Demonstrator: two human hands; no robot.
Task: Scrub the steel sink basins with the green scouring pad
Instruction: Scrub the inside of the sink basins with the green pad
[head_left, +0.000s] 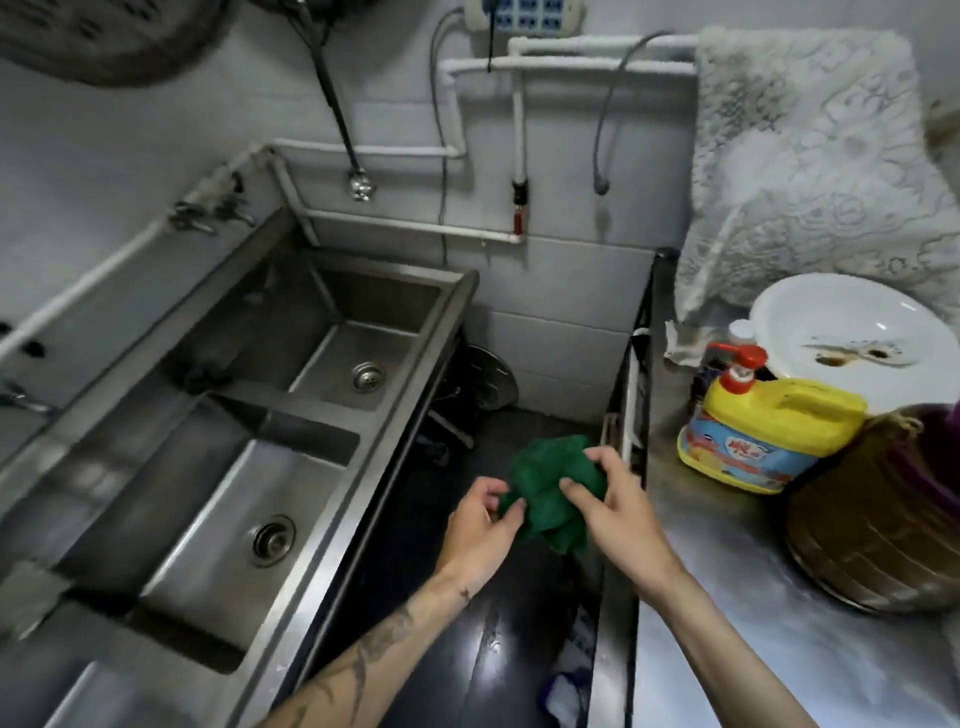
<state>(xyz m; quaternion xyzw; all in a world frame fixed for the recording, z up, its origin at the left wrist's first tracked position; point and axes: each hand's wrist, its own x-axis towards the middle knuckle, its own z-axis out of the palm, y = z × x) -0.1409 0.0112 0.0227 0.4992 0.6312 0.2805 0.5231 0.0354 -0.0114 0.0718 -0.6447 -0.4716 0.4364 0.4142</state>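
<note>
Well, starting from my left, the steel sink (291, 618) runs along the wall with its near basin (208, 525) and far basin (358, 343) both dry-looking and holding nothing but their drain strainers. My left hand (480, 525) hangs over the dark floor gap beside the sink's front rim, thumb and fingertips pinching the left edge of the green scouring pad (545, 499). The pad is crumpled between both hands, in the air, well apart from either basin. I judge it light, soft and floppy, rough enough not to slip; it folds on itself, so I would bunch it into the palm and press with flat fingers rather than hold a corner. My right hand (610, 501) grips its right side, thumb on the front and fingers curled over the top. Further right, a yellow detergent jug (769, 441) stands on the steel counter (753, 623).
</note>
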